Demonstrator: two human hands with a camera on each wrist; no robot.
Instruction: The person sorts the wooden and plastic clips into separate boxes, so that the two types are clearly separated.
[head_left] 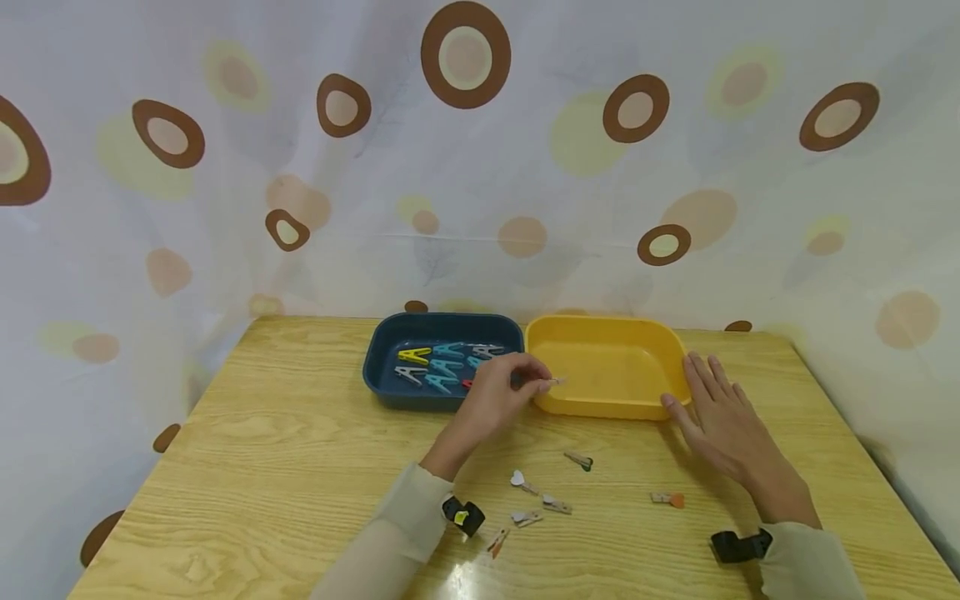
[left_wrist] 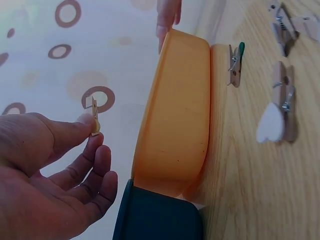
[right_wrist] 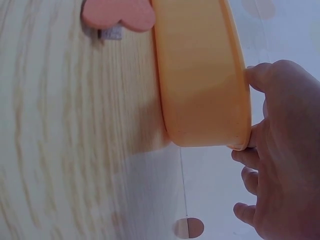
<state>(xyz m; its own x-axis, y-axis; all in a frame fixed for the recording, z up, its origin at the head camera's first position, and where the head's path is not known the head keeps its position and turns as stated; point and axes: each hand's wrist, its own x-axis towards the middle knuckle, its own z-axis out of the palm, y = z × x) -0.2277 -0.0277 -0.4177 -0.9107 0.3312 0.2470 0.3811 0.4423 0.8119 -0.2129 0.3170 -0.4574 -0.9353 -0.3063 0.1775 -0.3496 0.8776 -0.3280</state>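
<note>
Between thumb and index finger, my left hand (head_left: 495, 396) pinches a small wooden clothespin (head_left: 555, 381) at the left rim of the yellow tray (head_left: 607, 410). The left wrist view shows that clothespin (left_wrist: 94, 116) held up above the tray's side (left_wrist: 175, 110). My right hand (head_left: 731, 429) lies against the tray's right end, its fingers fairly straight; in the right wrist view the thumb and a finger of this hand (right_wrist: 290, 135) touch the rim. No clothespin shows on the visible part of the yellow tray's floor.
A dark blue tray (head_left: 412, 402) with several plastic clothespins adjoins the yellow one on the left. In front lie wooden clothespins, among them a green-tipped one (head_left: 579, 460), a white-heart one (head_left: 523, 482) and an orange-heart one (head_left: 667, 499). A patterned cloth (head_left: 465, 208) hangs behind.
</note>
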